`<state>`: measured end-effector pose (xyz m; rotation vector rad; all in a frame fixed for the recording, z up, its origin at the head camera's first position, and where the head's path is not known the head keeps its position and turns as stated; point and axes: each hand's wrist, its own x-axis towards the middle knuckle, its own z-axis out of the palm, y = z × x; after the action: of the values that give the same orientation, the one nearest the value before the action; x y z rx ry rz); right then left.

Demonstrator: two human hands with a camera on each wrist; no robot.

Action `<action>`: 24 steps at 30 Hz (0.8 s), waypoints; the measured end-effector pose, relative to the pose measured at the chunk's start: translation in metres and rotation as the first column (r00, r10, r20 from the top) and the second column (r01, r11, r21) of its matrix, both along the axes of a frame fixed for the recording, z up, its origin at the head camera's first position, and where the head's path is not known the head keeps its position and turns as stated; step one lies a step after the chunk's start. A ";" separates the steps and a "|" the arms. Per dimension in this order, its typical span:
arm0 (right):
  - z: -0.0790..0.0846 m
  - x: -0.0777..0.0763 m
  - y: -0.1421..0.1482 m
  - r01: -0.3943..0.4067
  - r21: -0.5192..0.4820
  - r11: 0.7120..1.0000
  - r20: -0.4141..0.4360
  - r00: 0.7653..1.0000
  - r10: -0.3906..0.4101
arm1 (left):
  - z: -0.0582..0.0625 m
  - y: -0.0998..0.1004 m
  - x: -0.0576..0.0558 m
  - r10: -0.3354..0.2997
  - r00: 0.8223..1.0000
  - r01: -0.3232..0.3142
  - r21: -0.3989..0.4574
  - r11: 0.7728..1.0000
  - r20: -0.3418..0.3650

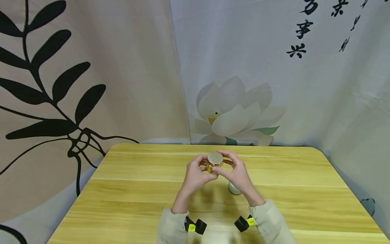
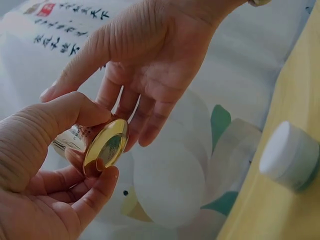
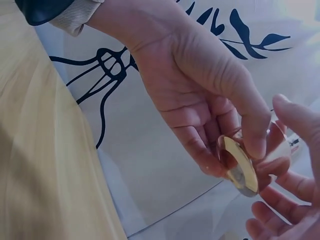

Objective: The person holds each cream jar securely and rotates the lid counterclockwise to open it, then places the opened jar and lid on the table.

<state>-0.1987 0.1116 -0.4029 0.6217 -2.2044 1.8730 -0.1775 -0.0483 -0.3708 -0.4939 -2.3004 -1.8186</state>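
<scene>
A small round gold jar (image 1: 215,161) is held up off the table between the two hands. My left hand (image 1: 195,174) grips it by the side, thumb above and fingers curled round it in the left wrist view. There the jar's shiny gold rim (image 2: 107,147) faces the camera, and part of its body is hidden by the fingers. My right hand (image 1: 234,171) is close at the jar's other side, its thumb and fingers spread around that end. In the right wrist view its fingers (image 3: 272,220) look fairly straight.
A small white jar (image 1: 234,188) stands on the wooden table (image 1: 137,203), partly hidden by the right wrist in the head view. Curtains printed with leaves, a lotus and characters hang behind the table's back edge. Black wrist cameras sit at both sleeves.
</scene>
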 end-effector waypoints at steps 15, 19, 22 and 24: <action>0.012 -0.002 0.002 0.036 0.024 0.999 -0.034 0.999 -0.035 | 0.013 0.004 0.004 -0.023 1.000 0.023 0.017 1.000 -0.006; 0.013 -0.001 0.004 0.021 0.023 1.000 -0.056 0.998 -0.020 | 0.014 0.004 0.005 -0.035 0.999 0.035 0.002 0.999 -0.008; 0.013 -0.001 0.006 0.010 0.019 1.000 -0.060 0.998 -0.009 | 0.014 0.003 0.005 -0.042 0.999 0.042 0.001 0.999 -0.009; 0.013 -0.002 0.006 0.002 0.016 1.000 -0.056 0.998 -0.001 | 0.014 0.003 0.005 -0.049 0.999 0.049 0.006 0.999 -0.007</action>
<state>-0.2004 0.1181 -0.3903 0.6662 -2.1865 1.8163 -0.1723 -0.0451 -0.3570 -0.5592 -2.2963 -1.8425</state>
